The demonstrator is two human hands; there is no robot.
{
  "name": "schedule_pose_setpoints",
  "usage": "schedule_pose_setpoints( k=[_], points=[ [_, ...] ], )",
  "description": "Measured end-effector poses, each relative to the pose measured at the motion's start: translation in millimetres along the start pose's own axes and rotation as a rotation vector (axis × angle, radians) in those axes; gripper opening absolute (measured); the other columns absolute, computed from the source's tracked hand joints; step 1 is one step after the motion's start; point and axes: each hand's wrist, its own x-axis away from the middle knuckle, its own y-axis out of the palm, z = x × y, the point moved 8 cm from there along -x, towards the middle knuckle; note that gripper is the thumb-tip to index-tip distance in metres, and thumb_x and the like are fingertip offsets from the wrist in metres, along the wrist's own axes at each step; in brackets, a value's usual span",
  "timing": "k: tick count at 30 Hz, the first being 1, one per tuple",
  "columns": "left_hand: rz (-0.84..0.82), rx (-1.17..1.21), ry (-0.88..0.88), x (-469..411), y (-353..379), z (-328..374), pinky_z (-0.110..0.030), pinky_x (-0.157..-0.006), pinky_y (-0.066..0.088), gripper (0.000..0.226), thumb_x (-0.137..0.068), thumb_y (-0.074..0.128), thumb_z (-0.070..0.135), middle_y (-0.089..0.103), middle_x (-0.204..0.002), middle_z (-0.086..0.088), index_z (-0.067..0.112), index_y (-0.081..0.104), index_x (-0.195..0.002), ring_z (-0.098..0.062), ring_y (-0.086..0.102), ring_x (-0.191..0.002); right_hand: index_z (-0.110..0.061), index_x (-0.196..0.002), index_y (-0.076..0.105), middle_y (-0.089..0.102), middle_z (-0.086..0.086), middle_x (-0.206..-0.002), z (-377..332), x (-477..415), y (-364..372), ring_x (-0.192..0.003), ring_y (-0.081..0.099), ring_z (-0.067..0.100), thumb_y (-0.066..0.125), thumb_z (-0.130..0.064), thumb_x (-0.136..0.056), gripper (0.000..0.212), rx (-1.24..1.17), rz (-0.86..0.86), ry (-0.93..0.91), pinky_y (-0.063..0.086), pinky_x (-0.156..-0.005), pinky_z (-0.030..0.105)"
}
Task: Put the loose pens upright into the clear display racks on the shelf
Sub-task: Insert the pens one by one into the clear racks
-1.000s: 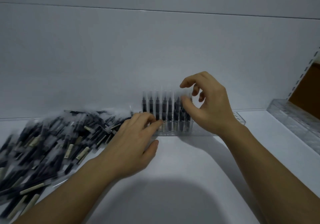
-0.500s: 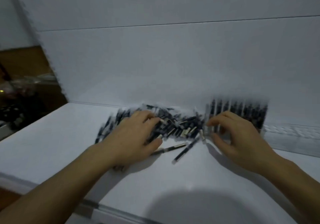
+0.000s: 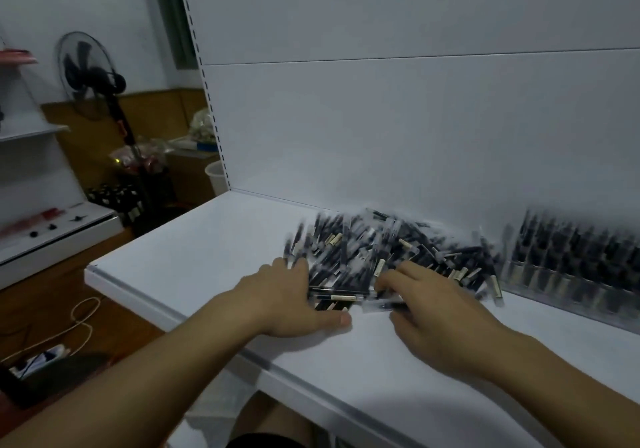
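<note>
The left hand (image 3: 291, 300) lay open at the near left edge of the pile of loose pens (image 3: 381, 250). Its fingers were laid fairly straight across the outermost pens and its thumb was stretched flat on the white shelf (image 3: 207, 257). A crosswise pen (image 3: 332, 297) with a pale label band lay between that thumb and the fingers.

The right hand (image 3: 440, 312) was just beside it, at the front of the same pile. Its fingers were bent and their tips were down among the pens. Motion blur hid whether it actually pinched one, so its grip could not be told.

The pile was a dark jumble of black-bodied pens in clear wrappers. It sprawled over the shelf up to the white back panel (image 3: 415, 118).

Just right of the pile, against the same panel, stood the clear display rack (image 3: 571, 295). It already carried rows of upright pens (image 3: 568, 243), though these were blurred.

Beyond the shelf's left end, a standing fan (image 3: 86, 63) stood against a wood-panelled wall. Near the fan were a white bin (image 3: 216, 174) and another white shelving unit (image 3: 52, 233). A pale cable (image 3: 83, 323) looped over the brown floor below.
</note>
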Motion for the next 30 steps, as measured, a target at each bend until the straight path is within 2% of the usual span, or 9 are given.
schedule_pose_setpoints(
  k=[2,5,9,14,18,24,27,29,30],
  points=[
    [0.048,-0.009,-0.010,-3,3,11,-0.050,-0.105,0.044,0.127,-0.056,0.041,0.103,0.037,-0.151,-0.012,0.025,0.020,-0.154,-0.033,0.041,-0.133,-0.038,-0.120,0.054,0.048,-0.020,-0.107,6,1,9,-0.098,0.044,0.005,0.054,-0.022,-0.101,0.024,-0.027,0.024,0.003,0.040,-0.081,0.021],
    [0.065,0.014,-0.030,-12,1,24,-0.051,-0.107,0.042,0.118,-0.065,0.058,0.090,0.031,-0.153,-0.011,0.021,0.021,-0.153,-0.034,0.034,-0.137,-0.033,-0.113,0.065,0.051,-0.023,-0.099,17,4,15,-0.096,0.043,0.002,0.061,-0.017,-0.100,0.021,-0.079,0.079,0.020,0.038,-0.081,0.014],
    [0.023,0.071,-0.094,-30,-3,27,-0.051,-0.100,0.045,0.098,-0.063,0.074,0.067,0.028,-0.149,-0.010,0.021,0.035,-0.140,-0.036,0.033,-0.131,-0.030,-0.110,0.066,0.046,-0.030,-0.095,20,5,18,-0.099,0.042,-0.003,0.063,-0.016,-0.098,0.019,-0.118,0.095,0.030,0.035,-0.083,0.010],
    [0.005,0.056,-0.160,-44,-7,23,-0.045,-0.085,0.043,0.098,-0.063,0.078,0.046,0.026,-0.146,-0.013,0.017,0.029,-0.142,-0.039,0.032,-0.130,-0.031,-0.110,0.066,0.048,-0.028,-0.094,24,4,17,-0.104,0.043,-0.006,0.062,-0.016,-0.097,0.020,-0.157,0.084,0.047,0.035,-0.084,0.009],
    [-0.021,0.027,-0.224,-54,-16,12,-0.050,-0.098,0.049,0.104,-0.072,0.077,0.034,0.019,-0.151,-0.022,0.011,0.016,-0.153,-0.044,0.042,-0.128,-0.033,-0.108,0.065,0.050,-0.026,-0.094,25,7,17,-0.101,0.044,-0.006,0.064,-0.016,-0.096,0.021,-0.195,0.081,0.064,0.036,-0.081,0.013],
    [-0.047,-0.053,-0.266,-66,-33,13,-0.041,-0.104,0.047,0.110,-0.085,0.071,0.037,0.043,-0.145,-0.022,-0.008,-0.003,-0.154,-0.038,0.045,-0.133,-0.034,-0.104,0.064,0.053,-0.023,-0.094,25,8,16,-0.099,0.045,-0.003,0.064,-0.016,-0.095,0.020,-0.211,0.078,0.084,0.036,-0.079,0.014],
    [-0.060,-0.201,-0.236,-72,-36,17,-0.036,-0.100,0.047,0.073,-0.092,0.063,0.026,0.044,-0.143,-0.022,-0.006,0.029,-0.149,-0.034,0.051,-0.131,-0.035,-0.105,0.064,0.055,-0.023,-0.097,25,10,15,-0.101,0.046,-0.003,0.065,-0.016,-0.095,0.022,-0.218,0.079,0.090,0.037,-0.081,0.013],
    [-0.084,-0.280,-0.212,-74,-34,18,-0.033,-0.086,0.053,0.047,-0.090,0.062,0.021,0.057,-0.118,-0.014,0.003,0.057,-0.133,-0.029,0.062,-0.109,-0.035,-0.106,0.064,0.055,-0.023,-0.097,24,11,14,-0.102,0.046,-0.003,0.066,-0.015,-0.095,0.023,-0.228,0.080,0.086,0.037,-0.082,0.012],
    [-0.102,-0.285,-0.211,-74,-33,17,-0.033,-0.083,0.054,0.039,-0.089,0.061,0.019,0.059,-0.107,-0.011,0.006,0.063,-0.125,-0.028,0.063,-0.099,-0.034,-0.106,0.064,0.055,-0.023,-0.097,23,11,14,-0.103,0.046,-0.004,0.066,-0.015,-0.094,0.023,-0.231,0.083,0.083,0.036,-0.082,0.011]
  ],
)
